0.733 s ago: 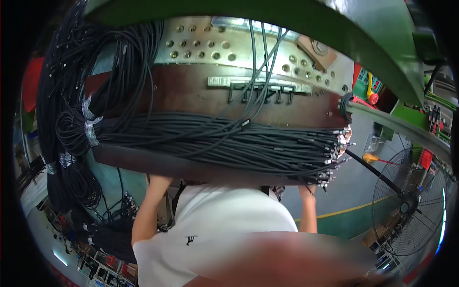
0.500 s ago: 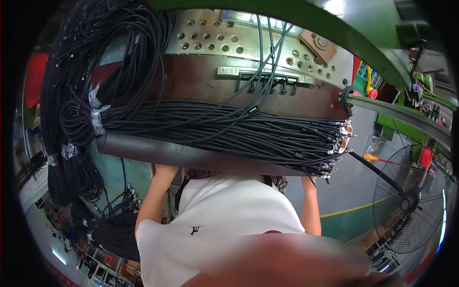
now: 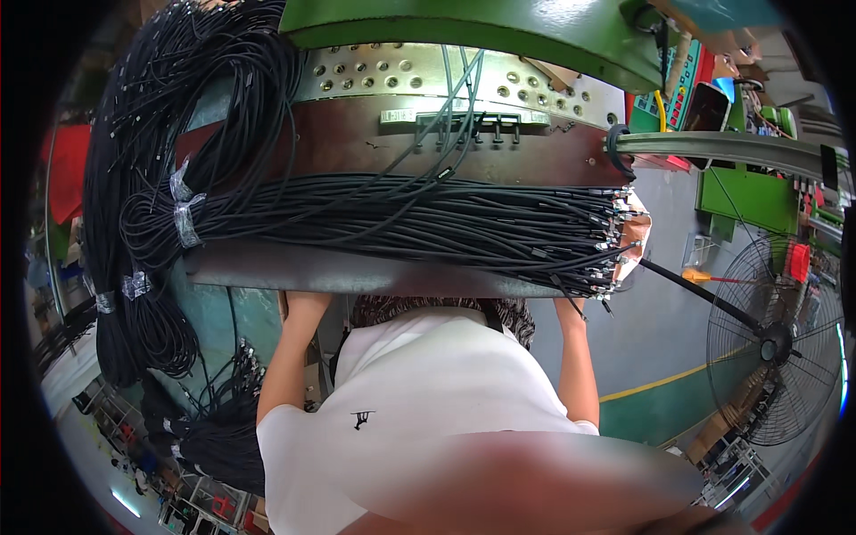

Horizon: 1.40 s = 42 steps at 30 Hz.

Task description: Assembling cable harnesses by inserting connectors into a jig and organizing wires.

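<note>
A thick bundle of black cables [image 3: 401,209] lies across a dark brown board [image 3: 357,272] in front of me. Clear plastic wrap [image 3: 185,214] ties the bundle at its left, and small metal-tipped ends gather at the right. My left hand [image 3: 308,306] reaches under the board's near edge, left of my body. Under the same edge, near the cable ends, is my right hand [image 3: 571,310]. The board and cables hide the fingers of both hands. A few loose cables [image 3: 459,116] run up over a small metal fixture [image 3: 481,125] behind the bundle.
A green machine frame [image 3: 473,25] overhangs the perforated metal plate [image 3: 374,71]. More coiled cables [image 3: 116,205] hang at the left. To the right are a control panel [image 3: 682,85], a metal rail [image 3: 722,150] and a black-caged fan [image 3: 776,343].
The view has shifted, so the board and cables appear higher and more of the green frame and control panel shows. Both hands stay at the board's near edge.
</note>
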Tool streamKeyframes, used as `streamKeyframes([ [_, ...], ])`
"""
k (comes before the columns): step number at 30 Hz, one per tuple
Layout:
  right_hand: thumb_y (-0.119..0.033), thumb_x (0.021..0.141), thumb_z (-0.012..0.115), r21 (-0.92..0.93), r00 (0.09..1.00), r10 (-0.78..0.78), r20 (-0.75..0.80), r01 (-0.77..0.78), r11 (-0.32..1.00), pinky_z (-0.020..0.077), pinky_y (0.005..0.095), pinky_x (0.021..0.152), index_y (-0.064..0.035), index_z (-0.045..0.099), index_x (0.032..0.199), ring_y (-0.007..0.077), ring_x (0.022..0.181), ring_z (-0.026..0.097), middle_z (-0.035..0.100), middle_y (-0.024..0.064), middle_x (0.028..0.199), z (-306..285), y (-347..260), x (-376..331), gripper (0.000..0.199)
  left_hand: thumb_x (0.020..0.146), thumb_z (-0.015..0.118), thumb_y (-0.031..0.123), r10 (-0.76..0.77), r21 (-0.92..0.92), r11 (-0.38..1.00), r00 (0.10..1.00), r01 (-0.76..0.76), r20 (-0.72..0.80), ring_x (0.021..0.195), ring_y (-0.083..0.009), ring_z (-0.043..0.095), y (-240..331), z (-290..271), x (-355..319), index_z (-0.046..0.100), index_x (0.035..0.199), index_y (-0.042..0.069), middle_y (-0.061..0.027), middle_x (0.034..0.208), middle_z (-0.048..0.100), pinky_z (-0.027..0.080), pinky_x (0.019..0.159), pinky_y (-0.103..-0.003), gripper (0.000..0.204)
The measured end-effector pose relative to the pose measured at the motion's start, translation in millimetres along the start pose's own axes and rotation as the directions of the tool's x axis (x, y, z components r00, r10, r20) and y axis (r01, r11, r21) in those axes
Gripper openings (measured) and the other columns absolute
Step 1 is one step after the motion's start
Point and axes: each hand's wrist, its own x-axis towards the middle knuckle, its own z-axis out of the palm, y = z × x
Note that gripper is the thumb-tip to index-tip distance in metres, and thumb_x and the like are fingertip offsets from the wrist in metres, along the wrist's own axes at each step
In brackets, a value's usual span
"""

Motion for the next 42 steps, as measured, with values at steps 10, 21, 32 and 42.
streamKeyframes([
  [10, -0.007, 0.087, 0.056, -0.074, 0.801, -0.332, -0.498, 0.342, 0.937, 0.0464, 0.0323, 0.081, 0.0018, 0.06, 0.107, 0.0224, 0.093, 0.059, 0.061, 0.0123, 0.1, -157, -100, 106, 0.022, 0.09, 0.057, 0.03, 0.822, -0.938, 0.33, 0.52, -0.102, 0.233, 0.118, -0.0314, 0.049, 99, -149, 39, 0.053, 0.124, 0.004, -0.0143, 0.129, 0.052, 0.04, 0.098, -0.04, 0.044],
  [21, -0.044, 0.077, 0.066, -0.27, 0.49, -0.841, 0.228, 0.862, 0.429, 0.0499, 0.0363, 0.072, -0.0058, 0.057, 0.11, 0.0299, 0.083, 0.06, 0.061, 0.0118, 0.096, -47, -232, 221, 0.052, 0.081, 0.06, 0.04, 0.4, -0.08, 0.911, 0.914, -0.404, -0.063, 0.122, -0.0299, 0.045, 136, -142, 99, 0.048, 0.127, 0.004, -0.0144, 0.133, 0.046, 0.036, 0.101, -0.043, 0.059],
  [32, -0.045, 0.073, 0.069, -0.566, 0.485, -0.87, -0.089, 0.694, 0.445, 0.0472, 0.0355, 0.062, -0.0071, 0.06, 0.076, 0.0222, 0.072, 0.058, 0.057, 0.0035, 0.073, -111, -219, 189, 0.039, 0.079, 0.069, 0.015, 0.305, -0.243, 0.893, 0.907, -0.379, -0.291, 0.072, -0.0257, 0.064, 54, -158, 120, 0.069, 0.086, 0.003, -0.0096, 0.078, 0.067, 0.05, 0.066, -0.031, 0.014],
  [42, -0.012, 0.073, 0.07, -0.235, 0.881, -0.334, -0.334, 0.265, 0.935, 0.0487, 0.037, 0.078, -0.0033, 0.061, 0.107, 0.0281, 0.088, 0.061, 0.066, 0.0086, 0.094, -137, -152, 15, 0.036, 0.075, 0.07, 0.026, 0.466, -0.392, 0.861, 0.813, -0.325, 0.349, 0.078, -0.0338, 0.057, 120, -188, 148, 0.054, 0.072, -0.001, -0.0162, 0.078, 0.056, 0.045, 0.069, -0.039, 0.031],
])
